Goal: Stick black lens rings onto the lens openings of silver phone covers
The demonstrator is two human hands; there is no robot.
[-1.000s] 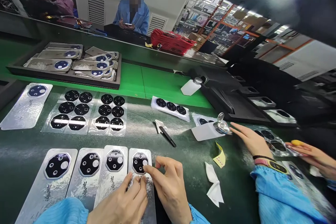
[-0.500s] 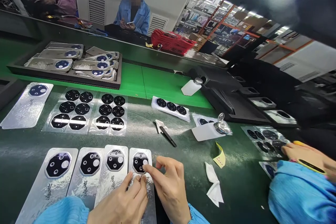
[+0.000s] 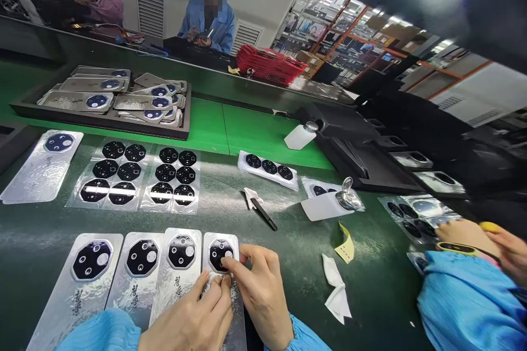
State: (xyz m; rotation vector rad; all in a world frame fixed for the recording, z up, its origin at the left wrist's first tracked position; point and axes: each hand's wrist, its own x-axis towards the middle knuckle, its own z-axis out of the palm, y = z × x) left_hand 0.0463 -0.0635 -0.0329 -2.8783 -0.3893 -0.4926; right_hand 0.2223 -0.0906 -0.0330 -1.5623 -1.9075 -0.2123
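Leaning over the green bench, the worker has a rippled silver rectangular panel [image 3: 239, 315] lying face up, rightmost in a row of four; the left hand [image 3: 193, 312] rests low across it, fingers loosely bent and apart, seeming to steady it; the right hand [image 3: 263, 288] has thumb and forefinger drawn together at the glossy black octagonal plate [image 3: 216, 250] near its top, though I cannot tell whether they pinch anything; I'd say light, even pressure suits this, with the panel kept flat and fingertips off the shiny face where possible, since smudges would show. Its silver neighbour [image 3: 173, 285] sits just beside, so a sideways shove could knock it; black tweezers [image 3: 265, 215] lie beyond, touching a crumpled white tissue [image 3: 252, 197]; a co-worker's bright blue sleeve [image 3: 461, 296] stays well off to the right.
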